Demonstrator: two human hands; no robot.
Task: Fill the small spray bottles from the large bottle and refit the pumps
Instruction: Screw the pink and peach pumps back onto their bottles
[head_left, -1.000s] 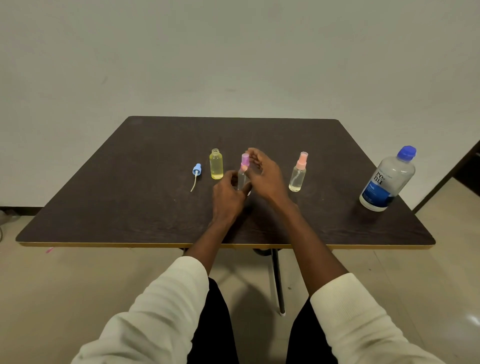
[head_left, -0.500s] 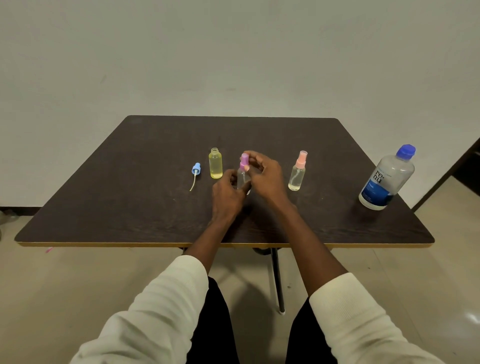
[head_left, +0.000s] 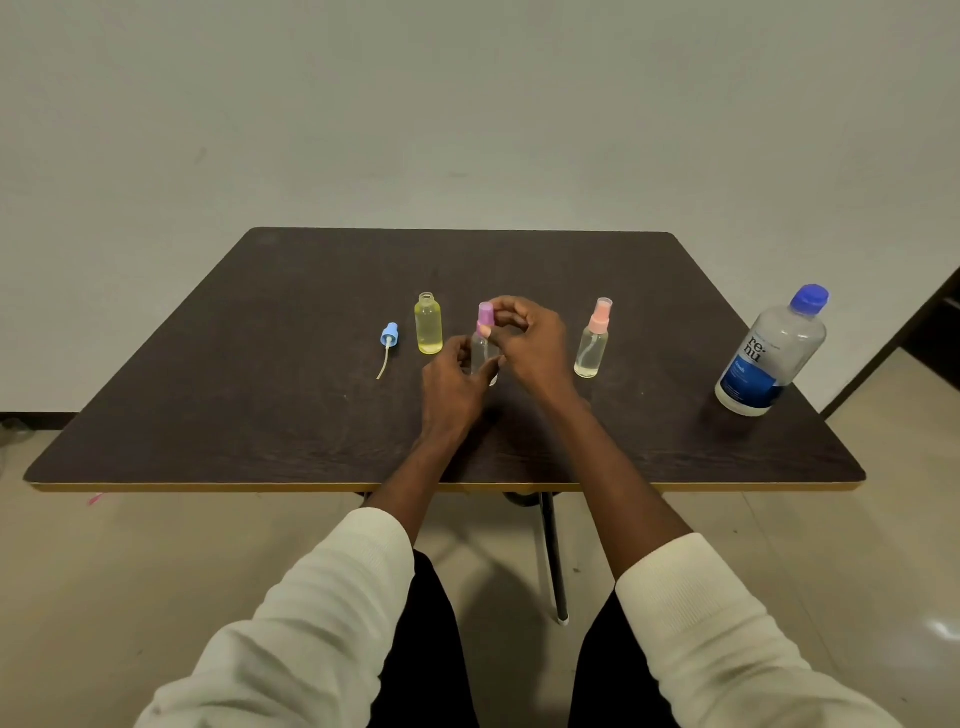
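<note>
A small clear spray bottle stands mid-table. My left hand grips its body. My right hand pinches its purple pump at the top with fingertips. To the left stands a small yellow bottle with an open neck, and beside it lies a loose blue pump with its white tube. To the right stands a clear bottle with a pink pump. The large bottle, with a blue cap and blue label, stands upright at the table's right edge.
The dark wooden table has a light front edge and a metal leg below. A plain wall rises behind it. My knees sit under the near edge, and a dark doorway shows at the far right.
My right fingers have shifted slightly on the purple pump, as if turning it. The left hand stays on the bottle. Nothing else has moved.
</note>
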